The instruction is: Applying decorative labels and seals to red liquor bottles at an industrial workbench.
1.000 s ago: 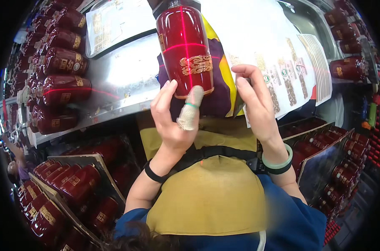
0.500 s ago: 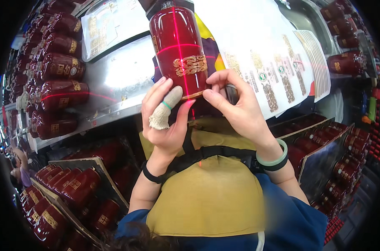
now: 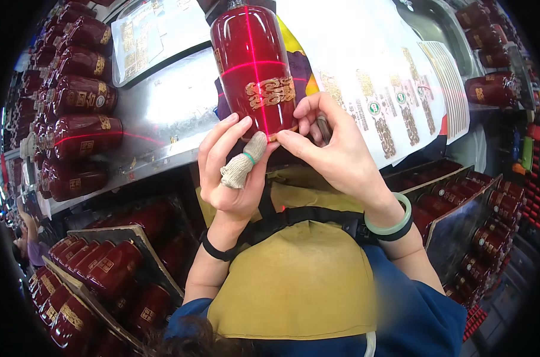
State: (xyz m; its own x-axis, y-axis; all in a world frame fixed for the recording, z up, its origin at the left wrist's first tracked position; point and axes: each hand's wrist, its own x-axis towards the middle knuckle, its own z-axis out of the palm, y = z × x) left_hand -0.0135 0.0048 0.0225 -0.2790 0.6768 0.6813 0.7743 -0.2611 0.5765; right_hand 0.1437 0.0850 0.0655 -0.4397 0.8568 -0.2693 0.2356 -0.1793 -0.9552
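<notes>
A glossy dark red bottle (image 3: 249,53) lies with its neck away from me and its base toward me. Gold scrollwork (image 3: 270,92) decorates its side, and a red laser cross falls on the glass. My left hand (image 3: 231,163) steadies the base, its fingers along the left edge. A knitted finger cover (image 3: 244,162) with a green band presses at the base rim. My right hand (image 3: 335,140) pinches a narrow gold strip (image 3: 273,137) against that rim between thumb and finger. Tucked in its curled fingers is a small dark, flat-looking object (image 3: 324,128), its kind unclear.
White decal sheets (image 3: 365,59) with gold patterns cover the bench on the right, beside a sheet of gold strips (image 3: 448,83). Another sheet (image 3: 157,38) lies back left. Red bottles (image 3: 85,134) line the left side; crates of bottles (image 3: 112,268) stand below on both sides.
My left covered finger has moved right along the base rim. My right thumb has shifted left, so less of the gold strip shows between the hands. The bottle has barely moved.
</notes>
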